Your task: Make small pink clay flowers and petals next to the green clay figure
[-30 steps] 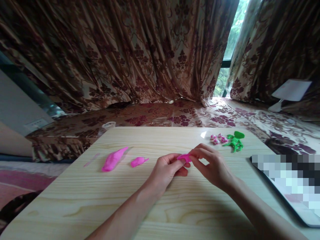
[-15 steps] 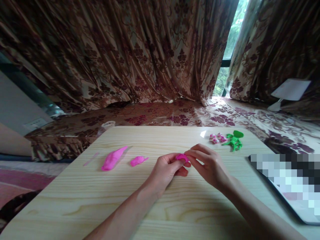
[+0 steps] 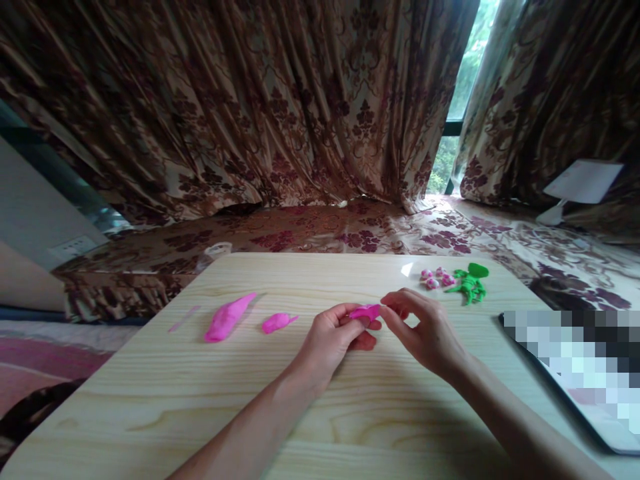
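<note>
Over the middle of the table, my left hand pinches a small, thin piece of pink modelling clay between thumb and fingers. The fingertips of my right hand close on the clay's right edge, thumb below and index finger above. A larger pink clay lump, tapering to a point, lies on the left of the table. Between it and my left hand rests a smaller pink clay lump with a thin tail.
Several white-and-pink balls lie at the back right beside green clay pieces. A dark-edged, blurred-out device sits on the right of the pale wooden table. A thin pink strip lies far left.
My right fingertips moved slightly left along the clay, then back right to its edge. The clay's outline looks a little more ruffled. My left hand keeps its hold.
</note>
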{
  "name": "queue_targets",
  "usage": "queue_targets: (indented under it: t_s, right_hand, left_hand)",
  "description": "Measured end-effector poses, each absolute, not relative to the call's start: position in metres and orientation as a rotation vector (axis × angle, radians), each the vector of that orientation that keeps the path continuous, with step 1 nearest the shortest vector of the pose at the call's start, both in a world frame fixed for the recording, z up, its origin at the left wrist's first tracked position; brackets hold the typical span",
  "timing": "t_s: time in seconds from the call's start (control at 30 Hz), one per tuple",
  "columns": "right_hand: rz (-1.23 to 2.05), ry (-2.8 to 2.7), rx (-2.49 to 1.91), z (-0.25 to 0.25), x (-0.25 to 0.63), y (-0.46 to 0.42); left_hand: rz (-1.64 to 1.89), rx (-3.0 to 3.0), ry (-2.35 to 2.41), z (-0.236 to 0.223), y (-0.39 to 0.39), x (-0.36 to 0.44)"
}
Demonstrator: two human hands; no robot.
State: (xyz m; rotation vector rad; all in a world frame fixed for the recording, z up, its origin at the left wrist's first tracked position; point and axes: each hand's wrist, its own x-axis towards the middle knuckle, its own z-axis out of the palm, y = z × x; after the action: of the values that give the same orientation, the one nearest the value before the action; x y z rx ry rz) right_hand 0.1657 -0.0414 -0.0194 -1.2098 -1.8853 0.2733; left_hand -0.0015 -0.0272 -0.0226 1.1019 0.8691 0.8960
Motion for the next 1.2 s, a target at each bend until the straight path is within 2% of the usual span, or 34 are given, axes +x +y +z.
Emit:
queue_targets:
  t_s: [0.33, 0.97, 1.2]
  right_hand:
    - [0.087, -1.971, -1.32, -0.025, 0.163, -0.042]
    - [0.041, -2.029, -1.17, -0.025, 0.167, -0.041]
    - [0.107, -2.063, -1.185, -0.029, 0.167, -0.039]
  left_hand:
    - [0.921, 1.087, 0.885, -0.026, -0.027, 0.0]
    - [0.878, 1.107, 0.883, -0.023, -0.025, -0.002]
    - [0.921, 1.564, 0.992, -0.036, -0.021, -0.004]
